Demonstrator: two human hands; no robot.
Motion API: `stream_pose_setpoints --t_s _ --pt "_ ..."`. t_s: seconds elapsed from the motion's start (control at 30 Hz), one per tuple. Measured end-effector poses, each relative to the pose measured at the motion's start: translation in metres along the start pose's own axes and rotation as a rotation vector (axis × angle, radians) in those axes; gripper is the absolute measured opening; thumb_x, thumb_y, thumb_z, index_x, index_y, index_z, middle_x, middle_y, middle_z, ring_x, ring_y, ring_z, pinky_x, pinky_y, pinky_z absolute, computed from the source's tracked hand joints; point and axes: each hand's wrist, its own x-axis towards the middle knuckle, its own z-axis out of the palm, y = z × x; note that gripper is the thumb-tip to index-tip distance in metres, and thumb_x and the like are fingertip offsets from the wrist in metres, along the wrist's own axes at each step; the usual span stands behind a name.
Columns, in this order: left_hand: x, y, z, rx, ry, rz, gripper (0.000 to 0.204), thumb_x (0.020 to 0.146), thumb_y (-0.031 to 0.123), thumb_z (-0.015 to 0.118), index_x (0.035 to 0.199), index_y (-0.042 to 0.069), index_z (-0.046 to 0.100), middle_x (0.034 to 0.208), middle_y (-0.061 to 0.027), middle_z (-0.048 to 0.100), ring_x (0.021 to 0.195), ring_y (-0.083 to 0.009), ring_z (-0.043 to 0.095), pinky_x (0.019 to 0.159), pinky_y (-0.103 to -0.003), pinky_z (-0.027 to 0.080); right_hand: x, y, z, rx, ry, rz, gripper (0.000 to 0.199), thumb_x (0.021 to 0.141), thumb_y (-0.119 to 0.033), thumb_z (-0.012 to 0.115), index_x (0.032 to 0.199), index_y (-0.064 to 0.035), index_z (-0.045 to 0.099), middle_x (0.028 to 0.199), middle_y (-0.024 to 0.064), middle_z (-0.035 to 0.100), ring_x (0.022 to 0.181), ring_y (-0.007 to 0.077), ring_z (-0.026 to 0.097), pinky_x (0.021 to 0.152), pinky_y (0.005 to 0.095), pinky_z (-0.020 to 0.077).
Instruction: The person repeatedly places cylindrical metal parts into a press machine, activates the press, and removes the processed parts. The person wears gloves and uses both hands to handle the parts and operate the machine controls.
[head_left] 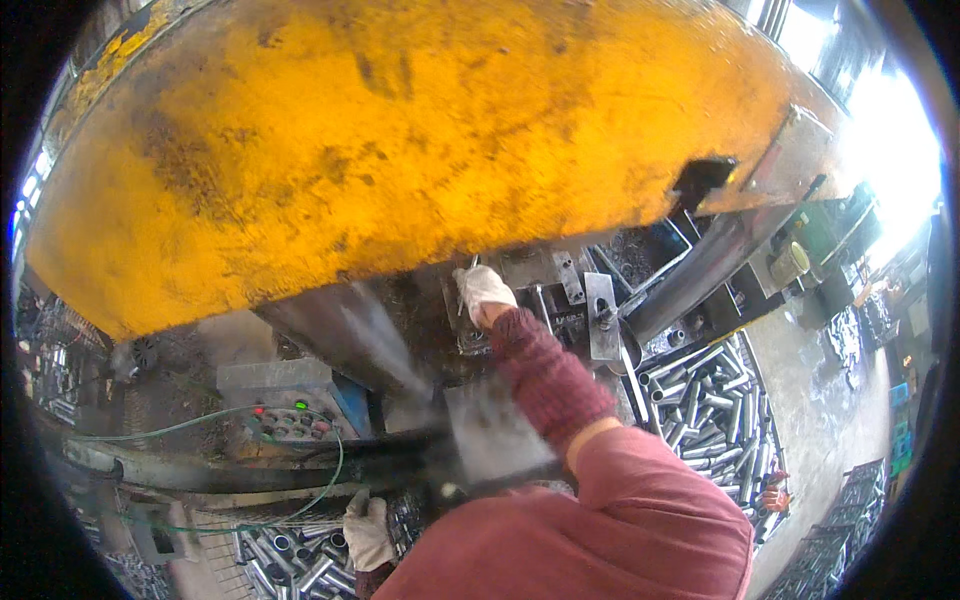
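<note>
My right hand (485, 288), in a whitish work glove, reaches into the machine just under the yellow panel. Its fingers are closed beside a thin upright metal rod or edge; what they hold is hidden. Beneath it lies a dark, greasy machine bed (470, 338). To its right stand a slim metal bar (543, 308) and a grey plate (602, 318) with a fitting on it. Low at the left, my gloved left hand (368, 532) is beside a bin of cut metal tubes (290, 560). Its fingers look loosely stretched, and no tube shows in them.
A large worn yellow machine panel (430, 140) spans the top. At the left is a control box (290, 425) with buttons and lit red and green lamps, a thin green hose (342, 455) looping past. A pile of shiny tubes (715, 410) fills a container at the right.
</note>
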Motion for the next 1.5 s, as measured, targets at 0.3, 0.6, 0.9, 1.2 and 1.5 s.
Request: stream_pose_setpoints --t_s 0.3,0.6,0.9,1.2,1.5 --pt "0.025 0.029 0.002 -0.077 0.051 0.032 0.035 0.098 0.027 0.074 0.118 -0.002 0.076 0.114 -0.0201 0.08 0.107 -0.0356 0.075 0.096 -0.044 0.056 0.045 -0.094 -0.005 1.945 0.351 0.998 0.028 0.105 -0.031 0.058 0.103 -0.0102 0.076 0.097 0.0132 0.076 0.089 0.0304 0.072 0.074 0.0444 0.0576" --pt "-0.004 0.036 -0.009 -0.074 0.068 0.106 0.042 0.101 0.026 0.074 0.13 -0.004 0.074 0.128 -0.0246 0.076 0.118 -0.0367 0.073 0.105 -0.044 0.054 0.049 -0.102 -0.04 1.891 0.514 1.082 0.045 0.112 -0.047 0.054 0.108 -0.0081 0.076 0.086 0.005 0.069 0.072 0.0222 0.061 0.063 0.0422 0.0477" --pt "-0.043 0.015 0.002 -0.188 -0.017 0.013 0.045 0.101 0.023 0.073 0.136 -0.007 0.069 0.123 -0.0213 0.077 0.115 -0.0311 0.072 0.103 -0.041 0.054 -0.102 -0.042 -0.147 0.611 -0.291 0.283 0.056 0.111 -0.046 0.053 0.121 0.0065 0.07 0.114 0.0303 0.074 0.106 0.0449 0.074 0.085 0.0514 0.0572" --pt "-0.048 0.003 0.012 -0.07 0.0 -0.03 0.049 0.103 0.021 0.074 0.142 -0.007 0.063 0.134 -0.0206 0.073 0.119 -0.0268 0.071 0.105 -0.038 0.055 -0.136 0.04 -0.189 -0.083 -0.25 -0.066 0.044 0.112 -0.039 0.049 0.116 -0.003 0.074 0.104 0.0263 0.076 0.101 0.0476 0.073 0.087 0.0565 0.0576" --pt "-0.072 0.036 0.024 -0.128 0.084 -0.073 0.042 0.103 0.025 0.073 0.133 -0.004 0.071 0.129 -0.022 0.076 0.122 -0.033 0.072 0.107 -0.042 0.054 -0.117 0.041 -0.202 -0.108 -0.325 -0.128 0.048 0.112 -0.043 0.049 0.114 -0.003 0.075 0.102 0.0261 0.076 0.099 0.0464 0.074 0.085 0.0571 0.058"
